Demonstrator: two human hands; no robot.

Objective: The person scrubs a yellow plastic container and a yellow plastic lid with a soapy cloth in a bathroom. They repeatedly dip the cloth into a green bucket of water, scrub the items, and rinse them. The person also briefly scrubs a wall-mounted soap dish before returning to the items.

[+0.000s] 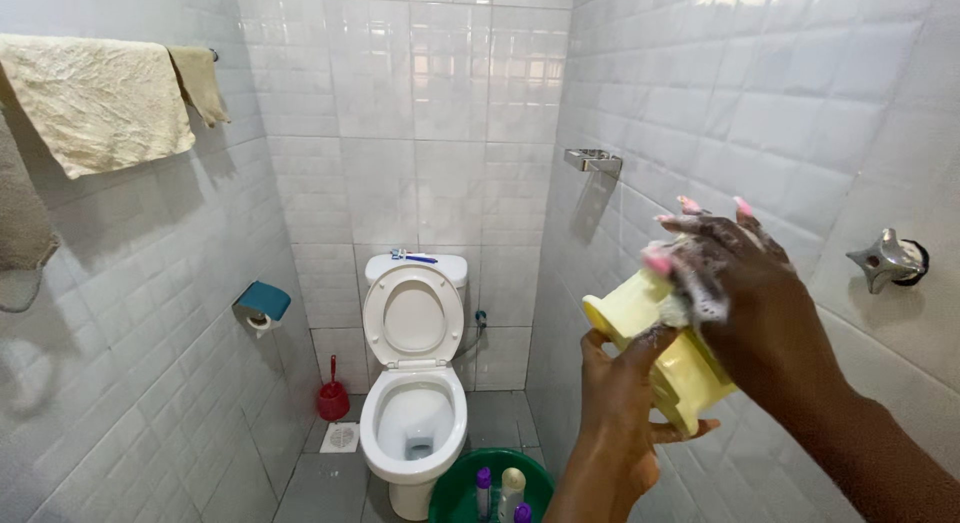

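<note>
A pale yellow plastic holder, spool-shaped with flanged ends, is held up in front of the white tiled wall on the right. My left hand grips it from below, thumb against its side. My right hand, covered in soap foam, presses on its upper part with fingers spread. A bit of white lather sits between my right fingers and the holder.
A white toilet with raised lid stands at the far wall. A green basin with bottles sits near its base. A red toilet brush, a paper holder, hanging towels and a metal wall tap are around.
</note>
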